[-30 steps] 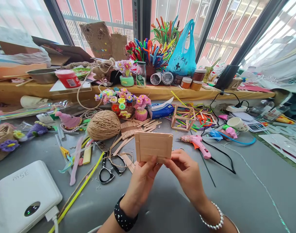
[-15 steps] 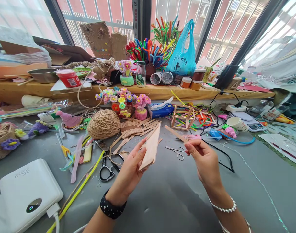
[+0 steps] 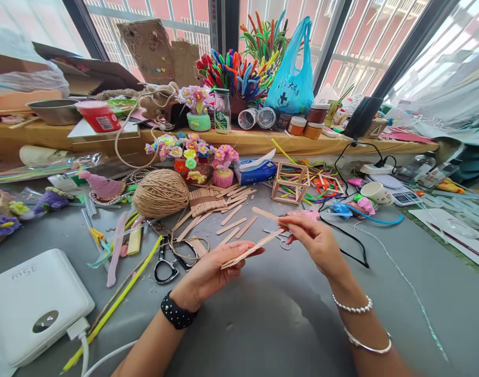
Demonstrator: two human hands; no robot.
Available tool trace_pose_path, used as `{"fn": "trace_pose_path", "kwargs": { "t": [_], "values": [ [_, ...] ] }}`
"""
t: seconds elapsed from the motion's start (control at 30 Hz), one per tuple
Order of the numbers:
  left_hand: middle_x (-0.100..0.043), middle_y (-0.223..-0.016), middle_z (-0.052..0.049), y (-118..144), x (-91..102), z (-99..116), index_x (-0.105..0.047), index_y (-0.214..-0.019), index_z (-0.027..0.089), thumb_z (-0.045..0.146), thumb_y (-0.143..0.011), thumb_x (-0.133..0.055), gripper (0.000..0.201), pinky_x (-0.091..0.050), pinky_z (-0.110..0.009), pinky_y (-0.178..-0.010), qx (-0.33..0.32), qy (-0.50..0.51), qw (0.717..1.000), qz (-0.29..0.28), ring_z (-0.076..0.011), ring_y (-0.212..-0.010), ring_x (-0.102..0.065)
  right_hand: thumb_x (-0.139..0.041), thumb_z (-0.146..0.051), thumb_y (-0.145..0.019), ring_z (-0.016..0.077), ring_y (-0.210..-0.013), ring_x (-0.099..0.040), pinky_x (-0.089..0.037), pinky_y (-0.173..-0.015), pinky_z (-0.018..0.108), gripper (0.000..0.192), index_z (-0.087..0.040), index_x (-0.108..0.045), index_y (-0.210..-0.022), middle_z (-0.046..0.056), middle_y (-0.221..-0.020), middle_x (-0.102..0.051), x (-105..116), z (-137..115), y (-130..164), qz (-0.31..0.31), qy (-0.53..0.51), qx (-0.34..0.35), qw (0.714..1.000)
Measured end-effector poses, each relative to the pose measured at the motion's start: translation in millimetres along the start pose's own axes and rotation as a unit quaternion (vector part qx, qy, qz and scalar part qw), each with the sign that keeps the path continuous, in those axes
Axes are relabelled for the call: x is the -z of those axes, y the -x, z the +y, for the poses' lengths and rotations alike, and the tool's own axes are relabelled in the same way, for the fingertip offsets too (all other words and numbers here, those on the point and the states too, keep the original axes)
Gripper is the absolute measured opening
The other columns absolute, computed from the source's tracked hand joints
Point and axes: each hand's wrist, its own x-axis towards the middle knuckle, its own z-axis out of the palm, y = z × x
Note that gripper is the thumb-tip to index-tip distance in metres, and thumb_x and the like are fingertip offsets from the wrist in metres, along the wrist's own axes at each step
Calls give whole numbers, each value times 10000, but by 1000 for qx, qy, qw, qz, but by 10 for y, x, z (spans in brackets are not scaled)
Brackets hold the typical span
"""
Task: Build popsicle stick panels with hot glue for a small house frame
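My left hand [image 3: 219,264] is closed round a flat panel of joined craft sticks [image 3: 253,248], which is tilted almost edge-on to me. Between the thumb and fingers of my right hand [image 3: 312,241] is pinched a single wooden craft stick [image 3: 266,214], pointing left above the panel's far end. Small silver scissors [image 3: 283,242] lie partly hidden behind my right fingers. Several loose craft sticks [image 3: 231,229] are scattered beyond my left hand, with a stack of more sticks [image 3: 208,201] behind them. Larger black-handled scissors [image 3: 166,267] rest left of my left hand.
A ball of twine [image 3: 161,192] sits left of the stick pile. Behind stand an open stick frame [image 3: 290,182] and a blue tissue pack [image 3: 255,170]. A white power bank [image 3: 39,303] lies at the near left, its cable running toward my left forearm. A black cord [image 3: 361,256] curves at right.
My left hand has turned the panel from showing its face to nearly edge-on and lowered it. My right hand has moved left with its stick, close to the panel. The view has shifted slightly.
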Motion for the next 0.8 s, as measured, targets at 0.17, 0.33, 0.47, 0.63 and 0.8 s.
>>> {"fn": "trace_pose_path", "kwargs": {
  "t": [0.17,0.33,0.47,0.63,0.8],
  "values": [
    [-633,-968,-177,41,74,23,-674,-832,91,137,-727,-614,130,-379,-48,-389,26,-4,1000,3,12,-435,-417,-513,-237,-785,138,-775,-601,-546,-653,281,203,-242,-657,-928,36,-911,-584,-66,-51,38,-125,27,-3,992],
    [-623,-962,-200,57,112,29,-677,-850,58,114,-735,-592,154,-391,-58,-396,33,11,999,-21,11,-426,-412,-622,-275,-714,147,-788,-593,-524,-726,297,202,-255,-658,-912,25,-910,-583,-145,-55,51,-144,53,5,988],
    [-633,-951,-175,85,85,25,-654,-952,95,116,-748,-579,218,-399,-78,-411,45,-7,998,-36,-7,-441,-457,-606,-272,-737,149,-726,-577,-496,-651,277,91,-213,-674,-747,27,-758,-613,-224,-36,53,-101,101,43,989],
    [-628,-982,-134,167,196,72,-659,-937,145,376,-738,-582,315,-490,-254,-641,-37,-127,991,34,-206,-761,-628,-618,-279,-727,148,-671,-568,-471,-606,270,101,-190,-659,-701,30,-708,-605,-272,-15,64,-63,104,43,992],
    [-626,-955,-102,296,335,113,-700,-796,174,337,-571,-726,279,-399,-250,-829,-309,-279,899,138,-253,-988,-514,-616,-297,-721,155,-674,-570,-476,-592,268,116,-195,-653,-680,35,-710,-614,-309,66,58,-42,117,29,992]
  ]
}}
